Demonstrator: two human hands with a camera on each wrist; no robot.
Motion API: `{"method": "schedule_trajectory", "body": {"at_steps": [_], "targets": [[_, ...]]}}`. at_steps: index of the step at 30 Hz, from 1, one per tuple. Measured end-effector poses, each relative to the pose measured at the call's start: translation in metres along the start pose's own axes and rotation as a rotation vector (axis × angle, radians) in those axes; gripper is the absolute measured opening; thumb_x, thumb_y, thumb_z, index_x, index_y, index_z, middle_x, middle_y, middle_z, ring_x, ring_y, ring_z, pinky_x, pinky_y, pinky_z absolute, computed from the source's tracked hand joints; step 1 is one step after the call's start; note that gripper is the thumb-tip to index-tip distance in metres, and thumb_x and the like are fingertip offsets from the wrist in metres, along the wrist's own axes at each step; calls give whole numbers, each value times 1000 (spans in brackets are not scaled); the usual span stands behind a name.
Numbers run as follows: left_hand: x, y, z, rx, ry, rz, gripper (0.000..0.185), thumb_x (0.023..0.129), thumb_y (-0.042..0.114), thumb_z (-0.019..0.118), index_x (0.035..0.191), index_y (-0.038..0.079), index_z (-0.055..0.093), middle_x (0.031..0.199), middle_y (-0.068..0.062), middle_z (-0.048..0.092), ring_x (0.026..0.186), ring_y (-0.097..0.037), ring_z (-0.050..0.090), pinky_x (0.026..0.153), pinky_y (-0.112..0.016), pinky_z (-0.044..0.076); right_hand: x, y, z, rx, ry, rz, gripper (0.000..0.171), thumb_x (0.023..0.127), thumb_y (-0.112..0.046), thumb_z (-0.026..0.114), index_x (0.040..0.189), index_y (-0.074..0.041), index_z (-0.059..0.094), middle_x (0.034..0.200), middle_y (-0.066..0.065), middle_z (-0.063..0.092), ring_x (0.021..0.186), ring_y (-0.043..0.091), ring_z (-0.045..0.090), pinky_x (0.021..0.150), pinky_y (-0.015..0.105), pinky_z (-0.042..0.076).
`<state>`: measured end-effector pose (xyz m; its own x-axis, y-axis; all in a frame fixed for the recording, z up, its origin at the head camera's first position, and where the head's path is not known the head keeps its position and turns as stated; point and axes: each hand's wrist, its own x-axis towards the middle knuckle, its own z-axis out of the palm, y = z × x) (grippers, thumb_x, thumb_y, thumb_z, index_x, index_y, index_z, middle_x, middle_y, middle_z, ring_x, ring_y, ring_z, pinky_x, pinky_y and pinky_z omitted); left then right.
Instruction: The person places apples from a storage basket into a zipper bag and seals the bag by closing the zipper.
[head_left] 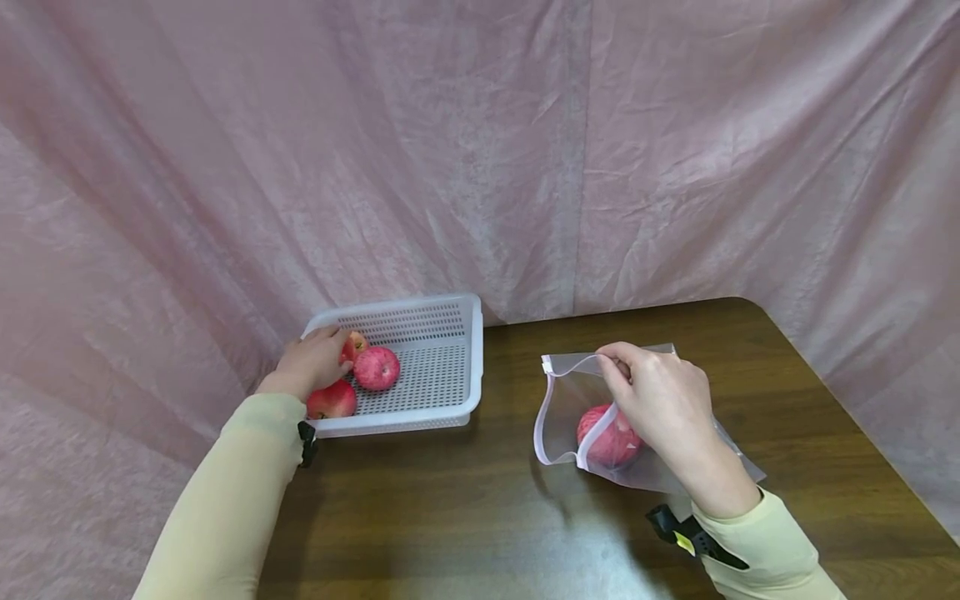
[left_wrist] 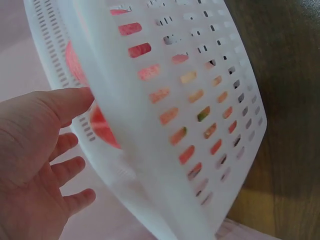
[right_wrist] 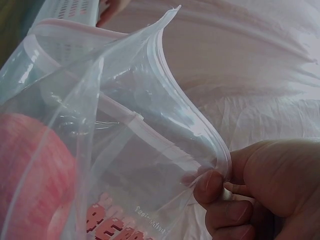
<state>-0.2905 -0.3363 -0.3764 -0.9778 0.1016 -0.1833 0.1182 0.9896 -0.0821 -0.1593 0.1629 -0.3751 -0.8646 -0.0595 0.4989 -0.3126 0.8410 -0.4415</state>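
Observation:
A white slotted basket (head_left: 472, 350) stands at the table's back left with three red apples in it. My left hand (head_left: 311, 362) reaches over its left rim, fingers loose, touching the small apple (head_left: 356, 342) beside a rounder apple (head_left: 377, 367); a third apple (head_left: 333, 401) lies near my wrist. In the left wrist view the left hand (left_wrist: 35, 150) is spread beside the basket (left_wrist: 165, 150) wall. My right hand (head_left: 652, 392) pinches the top edge of a clear zip bag (head_left: 562, 408), holding its mouth wide. One apple (head_left: 607, 437) lies inside the bag (right_wrist: 125, 100), also seen as apple (right_wrist: 30, 170) near my right hand (right_wrist: 235, 190).
The dark wooden table (head_left: 450, 500) ends in a rounded corner at the back right. A pink cloth backdrop (head_left: 450, 167) hangs close behind the table and drapes along both sides. Bare tabletop lies between basket and bag.

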Motion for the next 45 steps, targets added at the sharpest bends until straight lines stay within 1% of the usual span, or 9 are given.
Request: {"method": "schedule_trajectory", "body": {"at_steps": [8,15,21,27,31,34,39,42,45], "targets": [[12,1,0,-18,-34,4,70,105,25,75,162,-3,46,166,-32,41,155,-53,35,122,-77,28,1,0,0,0,-5,5,16,104,-23,74,113,-16,86,71,-3,73,60,31,66,50,51,47],[15,-1,0,-87,-107,-49,69,107,12,65,168,-1,37,173,-32,29,159,-54,26,123,-76,26,1,1,2,-3,-8,5,16,104,-22,74,113,-16,86,69,-3,71,58,29,64,49,50,46],[13,-3,-1,-143,-127,-76,75,105,19,71,168,0,37,168,-33,35,155,-56,31,121,-78,29,1,2,2,-1,-5,4,16,104,-23,74,113,-16,86,68,-4,70,58,27,63,49,50,46],[10,-1,-1,-118,-126,-84,79,102,21,76,167,-2,38,169,-35,33,154,-58,31,119,-78,31,1,2,2,0,-20,12,17,104,-23,73,114,-16,86,69,-4,70,58,27,63,50,50,46],[14,-4,2,-132,-110,-65,71,101,20,76,162,0,46,162,-33,43,148,-56,41,118,-76,36,2,2,2,0,-21,12,17,104,-23,73,114,-16,86,67,-5,69,59,27,63,50,50,47],[13,-3,1,-176,-101,-60,57,105,24,70,156,5,52,153,-29,52,139,-51,48,117,-74,39,2,2,2,1,-20,9,17,104,-23,74,113,-16,86,67,-5,69,58,26,63,50,49,46],[12,2,-2,-195,-94,-47,47,105,26,71,147,9,58,142,-29,53,126,-49,54,110,-74,45,2,3,2,0,-17,4,16,104,-23,74,113,-16,86,68,-4,70,58,27,63,49,50,46],[11,3,-3,-201,-104,-58,41,100,23,78,137,12,63,136,-27,53,118,-46,56,105,-71,49,2,3,2,-1,-16,3,16,104,-23,74,113,-16,86,67,-4,69,58,27,63,49,49,46],[9,5,-5,-191,-114,-57,34,101,24,77,130,13,64,131,-25,56,113,-43,56,101,-66,51,2,3,2,2,-23,3,16,104,-23,74,113,-16,86,66,-5,68,57,25,61,49,49,46]]}}
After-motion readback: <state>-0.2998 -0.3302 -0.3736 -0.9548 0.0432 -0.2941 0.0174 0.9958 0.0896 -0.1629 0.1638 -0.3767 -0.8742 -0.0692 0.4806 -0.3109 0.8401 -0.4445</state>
